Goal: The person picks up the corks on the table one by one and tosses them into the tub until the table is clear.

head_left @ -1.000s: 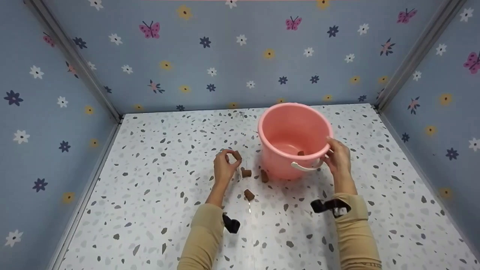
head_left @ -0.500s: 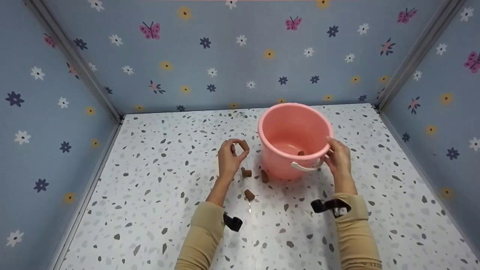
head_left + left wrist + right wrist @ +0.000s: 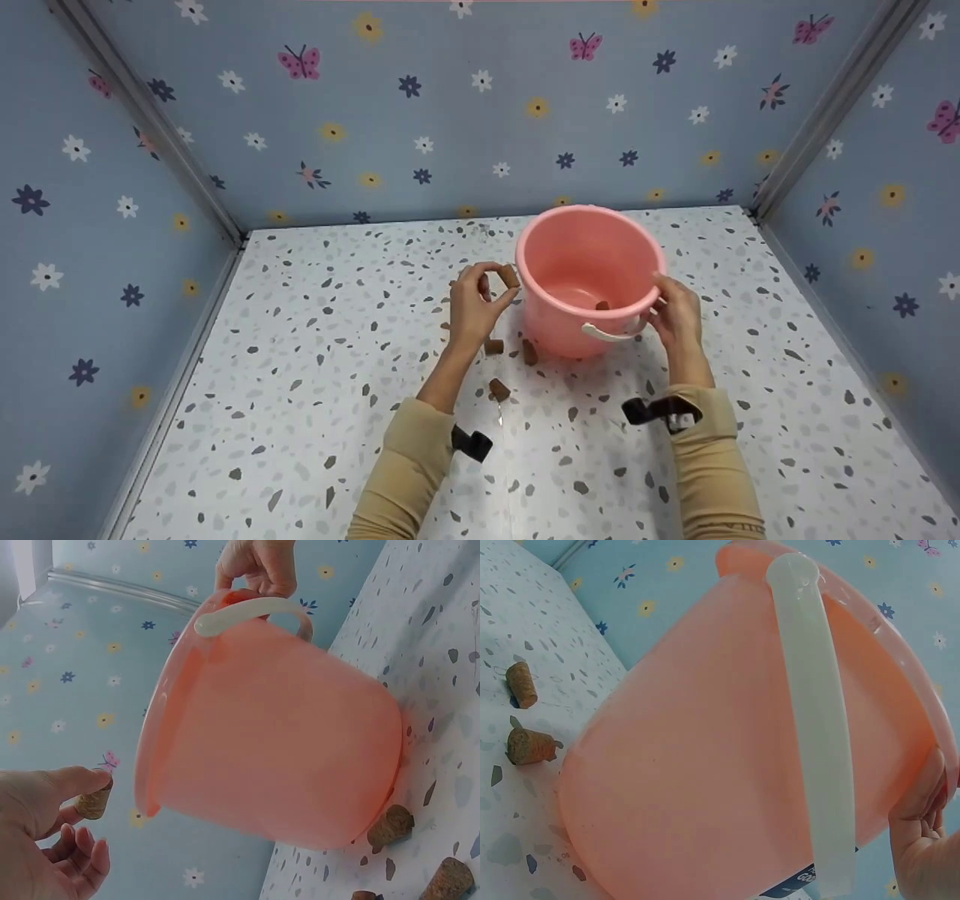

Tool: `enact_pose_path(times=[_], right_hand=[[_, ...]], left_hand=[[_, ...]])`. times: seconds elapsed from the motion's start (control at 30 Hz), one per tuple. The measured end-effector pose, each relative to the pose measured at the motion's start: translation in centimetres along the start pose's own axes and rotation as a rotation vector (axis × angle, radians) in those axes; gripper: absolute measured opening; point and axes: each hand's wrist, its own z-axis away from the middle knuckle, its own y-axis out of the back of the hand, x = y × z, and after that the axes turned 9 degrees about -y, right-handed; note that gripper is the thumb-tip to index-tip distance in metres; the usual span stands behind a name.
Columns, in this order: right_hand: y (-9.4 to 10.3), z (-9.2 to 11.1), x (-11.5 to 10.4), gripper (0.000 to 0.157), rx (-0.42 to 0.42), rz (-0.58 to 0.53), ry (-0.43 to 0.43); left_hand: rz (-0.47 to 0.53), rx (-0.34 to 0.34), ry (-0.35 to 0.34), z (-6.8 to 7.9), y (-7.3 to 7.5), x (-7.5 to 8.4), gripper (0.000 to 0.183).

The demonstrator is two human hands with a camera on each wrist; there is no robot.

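My left hand (image 3: 474, 304) pinches a brown tapered cork (image 3: 509, 276) between thumb and fingertips, just left of the rim of a pink bucket (image 3: 566, 330). In the left wrist view that cork (image 3: 94, 799) hangs near the rim, outside the bucket. On the bucket's right side, my right hand (image 3: 677, 309) grips the rim with thumb and fingers. One cork (image 3: 602, 306) shows inside the bucket, partly hidden by the front rim. Several corks lie on the tabletop, among them one against the bucket's foot (image 3: 529, 352).
The bucket's white handle (image 3: 607, 334) hangs down at its front. Two more corks, one upper (image 3: 493, 346) and one nearer (image 3: 499, 389), lie on the speckled tabletop (image 3: 300, 420). Blue flowered panels (image 3: 480, 112) enclose the back and both sides.
My left hand has carried its cork up and to the right, from beside the loose corks to near the bucket's rim. My right hand and the bucket have stayed in place.
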Motion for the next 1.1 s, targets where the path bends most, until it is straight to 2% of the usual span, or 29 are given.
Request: enact_pose_path(times=[0.2,0.3,0.33,0.53,0.57,0.77,0.87,0.9,0.97,1.1], right_hand=[[0.1,-0.1,0.0,0.030,-0.005,0.000,-0.005],[0.1,-0.4,0.1,0.029,0.019,0.004,-0.011],[1.0,-2.1,0.6,0.031,0.014,0.016,-0.005],[1.1,-2.0,0.6,0.029,0.000,0.017,-0.009],[0.5,-1.0,0.3,0.027,0.007,0.008,-0.015],[4.6,-8.5,2.3,0.027,-0.066,-0.019,0.017],[5.3,-9.8,2.7,0.030,-0.033,0.010,0.007],[5.4,-9.8,2.8,0.029,-0.044,0.003,0.014],[4.6,-8.4,2.4,0.028,-0.030,0.006,0.009],[1.6,-3.2,0.9,0.025,0.002,-0.005,-0.009]], left_hand=[[0.018,-0.073,-0.002,-0.4,-0.5,1.4,0.032],[0.006,-0.105,-0.006,-0.7,-0.8,2.0,0.032],[0.001,-0.114,-0.010,-0.8,-0.8,2.1,0.032],[-0.010,-0.154,-0.015,-1.5,-1.6,2.6,0.032],[-0.013,-0.158,-0.015,-1.6,-1.8,2.7,0.031],[-0.053,-0.176,-0.013,-2.2,-2.7,3.2,0.028],[-0.064,-0.190,-0.001,-2.4,-3.2,3.4,0.027],[-0.070,-0.194,0.002,-2.5,-3.4,3.5,0.027],[-0.077,-0.198,0.006,-2.6,-3.7,3.6,0.026],[-0.090,-0.200,0.009,-2.9,-4.3,3.9,0.029]])
